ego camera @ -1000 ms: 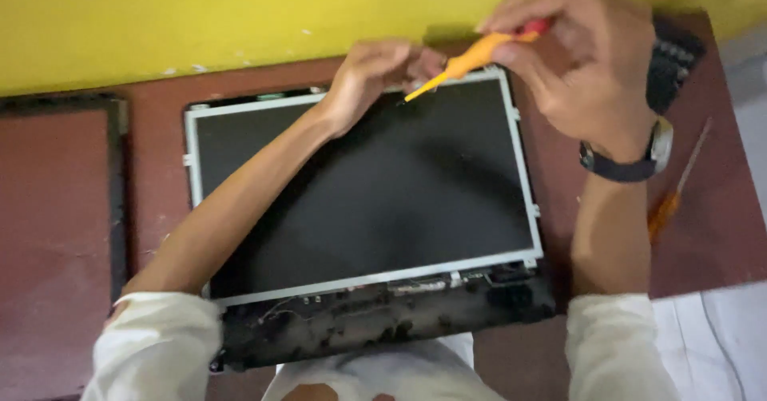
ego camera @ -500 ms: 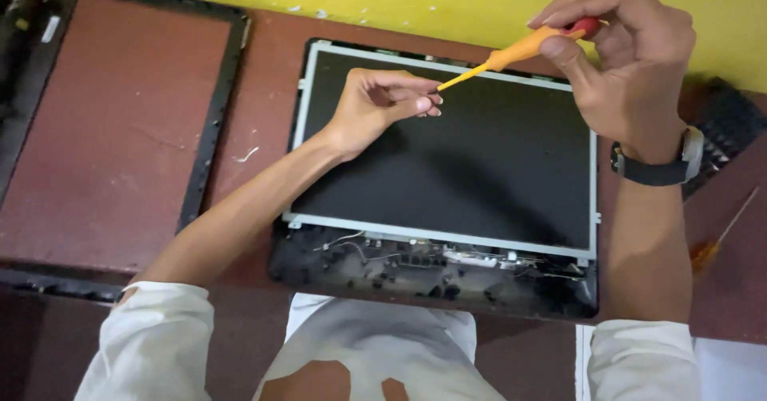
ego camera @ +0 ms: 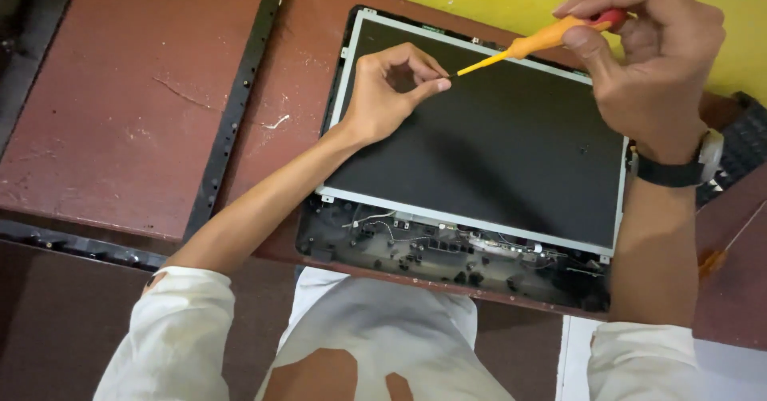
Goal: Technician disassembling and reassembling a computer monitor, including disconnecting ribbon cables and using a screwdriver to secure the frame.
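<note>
Orange screwdriver (ego camera: 534,44) in right hand (ego camera: 651,57) grip, left hand (ego camera: 391,89) pinching its tip, over screen panel (ego camera: 511,145)

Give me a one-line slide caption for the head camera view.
Right hand points an orange screwdriver at the pinched left hand over a bare laptop screen.

Right hand (ego camera: 647,49) grips orange screwdriver (ego camera: 543,43); tip sits at pinched left-hand fingers (ego camera: 427,85), above dark screen panel (ego camera: 495,153) on reddish worktop (ego camera: 144,113).
</note>
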